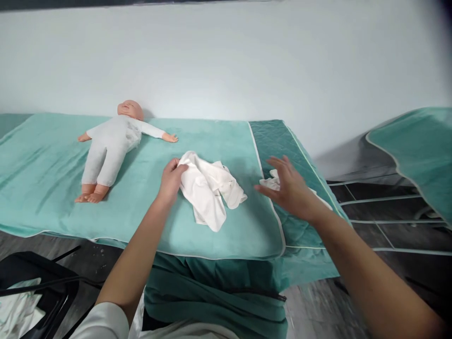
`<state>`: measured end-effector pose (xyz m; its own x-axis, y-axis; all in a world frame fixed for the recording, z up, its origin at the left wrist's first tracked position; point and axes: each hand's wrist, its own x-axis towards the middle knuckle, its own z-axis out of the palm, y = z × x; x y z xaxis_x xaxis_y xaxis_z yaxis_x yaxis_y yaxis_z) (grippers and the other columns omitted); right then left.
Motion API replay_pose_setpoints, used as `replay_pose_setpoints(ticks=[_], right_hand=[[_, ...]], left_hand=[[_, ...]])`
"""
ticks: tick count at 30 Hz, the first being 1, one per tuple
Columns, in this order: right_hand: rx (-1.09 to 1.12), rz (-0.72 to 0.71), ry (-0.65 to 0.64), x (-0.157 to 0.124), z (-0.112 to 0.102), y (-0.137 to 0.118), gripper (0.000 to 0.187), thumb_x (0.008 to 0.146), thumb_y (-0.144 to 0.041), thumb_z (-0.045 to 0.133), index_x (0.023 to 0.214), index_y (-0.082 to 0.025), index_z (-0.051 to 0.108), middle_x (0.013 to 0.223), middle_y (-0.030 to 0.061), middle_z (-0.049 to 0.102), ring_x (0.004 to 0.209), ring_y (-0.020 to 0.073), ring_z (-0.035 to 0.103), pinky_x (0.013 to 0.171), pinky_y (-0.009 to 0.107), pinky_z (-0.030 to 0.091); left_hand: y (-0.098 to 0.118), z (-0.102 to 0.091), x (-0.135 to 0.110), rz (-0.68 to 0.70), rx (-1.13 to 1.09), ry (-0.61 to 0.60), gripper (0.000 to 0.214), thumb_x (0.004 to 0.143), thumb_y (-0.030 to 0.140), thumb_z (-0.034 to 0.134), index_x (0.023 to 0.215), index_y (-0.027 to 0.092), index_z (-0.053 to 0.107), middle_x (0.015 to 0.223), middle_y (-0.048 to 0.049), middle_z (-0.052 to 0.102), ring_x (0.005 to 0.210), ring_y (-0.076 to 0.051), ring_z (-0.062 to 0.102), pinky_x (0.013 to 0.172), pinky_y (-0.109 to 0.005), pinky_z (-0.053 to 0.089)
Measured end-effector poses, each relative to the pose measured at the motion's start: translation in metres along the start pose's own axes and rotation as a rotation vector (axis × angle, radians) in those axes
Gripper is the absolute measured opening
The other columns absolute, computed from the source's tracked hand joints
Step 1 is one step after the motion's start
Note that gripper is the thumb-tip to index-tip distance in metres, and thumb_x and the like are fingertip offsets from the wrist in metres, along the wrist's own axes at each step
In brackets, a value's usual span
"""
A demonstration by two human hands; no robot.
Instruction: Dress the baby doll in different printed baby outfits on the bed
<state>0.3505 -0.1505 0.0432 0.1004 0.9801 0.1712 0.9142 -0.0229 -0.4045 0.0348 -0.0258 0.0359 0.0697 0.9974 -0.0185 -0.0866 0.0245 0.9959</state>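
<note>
My left hand (172,179) is closed on the upper left edge of a crumpled white garment (209,189) that lies on the teal mat (45,169). My right hand (286,187) hovers to the right of it, fingers spread and open, holding nothing. Partly hidden behind that hand lies a second small white cloth (271,181). A baby doll (111,146) in a pale grey suit lies on its back at the far left, arms out, apart from both hands.
A quilted teal cover (282,141) forms the table's right end. Another teal-covered surface (420,150) stands at the right across a gap of dark floor. A black chair (38,282) holding white cloth sits at the lower left. A white wall runs behind.
</note>
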Motion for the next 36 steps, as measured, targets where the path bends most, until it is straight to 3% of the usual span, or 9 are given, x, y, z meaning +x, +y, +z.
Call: replay_pose_setpoints(ticks=[3, 7, 9, 12, 17, 22, 28, 33, 36], right_hand=[[0.367, -0.179, -0.002, 0.024, -0.011, -0.066, 0.065, 0.097, -0.057, 0.057, 0.155, -0.032, 0.038, 0.166, 0.009, 0.041, 0.152, 0.0318, 0.044, 0.119, 0.054, 0.046], [0.459, -0.428, 0.02, 0.064, -0.032, -0.142, 0.045, 0.095, -0.049, 0.064, 0.135, -0.029, 0.06, 0.147, 0.0061, 0.061, 0.137, 0.0287, 0.057, 0.111, 0.049, 0.05], [0.433, -0.452, -0.015, 0.081, -0.042, -0.164, 0.03, 0.093, -0.047, 0.067, 0.112, -0.025, 0.069, 0.119, 0.005, 0.072, 0.115, 0.0263, 0.066, 0.098, 0.044, 0.055], [0.409, -0.46, -0.045, 0.099, -0.054, -0.179, 0.029, 0.087, -0.047, 0.074, 0.092, -0.02, 0.067, 0.088, 0.0012, 0.068, 0.09, 0.0204, 0.065, 0.079, 0.034, 0.052], [0.38, -0.476, -0.136, 0.099, -0.07, -0.188, 0.032, 0.088, -0.049, 0.072, 0.083, -0.02, 0.063, 0.073, -0.0032, 0.058, 0.074, 0.014, 0.057, 0.07, 0.028, 0.045], [0.103, -0.461, 0.055, 0.083, -0.073, -0.182, 0.027, 0.098, -0.046, 0.057, 0.097, -0.02, 0.066, 0.076, -0.0001, 0.063, 0.082, 0.0211, 0.064, 0.078, 0.034, 0.049], [-0.017, -0.163, 0.103, 0.06, -0.071, -0.149, 0.026, 0.096, -0.026, 0.048, 0.11, -0.026, 0.069, 0.092, 0.0047, 0.074, 0.087, 0.0255, 0.067, 0.077, 0.038, 0.051], [0.091, -0.043, 0.188, 0.035, -0.077, -0.122, 0.035, 0.088, -0.016, 0.048, 0.112, -0.024, 0.072, 0.106, 0.006, 0.076, 0.094, 0.023, 0.067, 0.08, 0.036, 0.051], [0.079, -0.028, 0.219, 0.022, -0.08, -0.109, 0.036, 0.083, -0.019, 0.052, 0.109, -0.025, 0.075, 0.108, 0.0052, 0.077, 0.097, 0.0235, 0.068, 0.082, 0.036, 0.051]], left_hand=[[0.035, 0.0, -0.009, 0.029, -0.123, -0.214, 0.029, 0.074, 0.027, 0.066, 0.066, 0.021, 0.038, 0.064, 0.0039, 0.03, 0.057, -0.01, 0.033, 0.053, -0.024, 0.024], [0.089, -0.007, -0.017, 0.186, 0.056, -0.477, 0.032, 0.078, 0.034, 0.071, 0.069, 0.021, 0.043, 0.067, 0.0027, 0.038, 0.059, -0.011, 0.037, 0.053, -0.024, 0.028], [0.112, -0.016, -0.018, 0.302, 0.242, -0.489, 0.03, 0.082, 0.038, 0.071, 0.072, 0.021, 0.048, 0.071, 0.0016, 0.045, 0.064, -0.012, 0.045, 0.056, -0.025, 0.035], [0.134, -0.031, -0.021, 0.493, 0.563, -0.295, 0.021, 0.089, 0.037, 0.068, 0.08, 0.021, 0.057, 0.074, 0.001, 0.052, 0.074, -0.016, 0.055, 0.066, -0.027, 0.046], [0.145, -0.05, -0.028, 0.763, 0.754, -0.062, 0.006, 0.094, 0.022, 0.056, 0.098, 0.024, 0.059, 0.091, -0.0004, 0.063, 0.089, -0.018, 0.064, 0.081, -0.032, 0.051], [0.151, -0.059, -0.036, 0.864, 0.821, 0.049, 0.017, 0.095, 0.016, 0.051, 0.108, 0.024, 0.057, 0.103, -0.0004, 0.069, 0.093, -0.018, 0.066, 0.083, -0.032, 0.051], [0.154, -0.084, -0.041, 0.776, 0.902, 0.17, 0.02, 0.094, 0.019, 0.055, 0.108, 0.027, 0.066, 0.101, -0.0006, 0.073, 0.088, -0.019, 0.066, 0.083, -0.033, 0.051], [0.148, -0.107, -0.05, 0.663, 1.05, 0.088, 0.018, 0.093, 0.029, 0.059, 0.105, 0.028, 0.073, 0.083, -0.0021, 0.072, 0.076, -0.021, 0.062, 0.074, -0.033, 0.047], [0.147, -0.117, -0.057, 0.502, 1.119, -0.001, 0.02, 0.093, 0.037, 0.059, 0.104, 0.029, 0.073, 0.079, -0.0024, 0.071, 0.076, -0.023, 0.063, 0.07, -0.032, 0.046]])
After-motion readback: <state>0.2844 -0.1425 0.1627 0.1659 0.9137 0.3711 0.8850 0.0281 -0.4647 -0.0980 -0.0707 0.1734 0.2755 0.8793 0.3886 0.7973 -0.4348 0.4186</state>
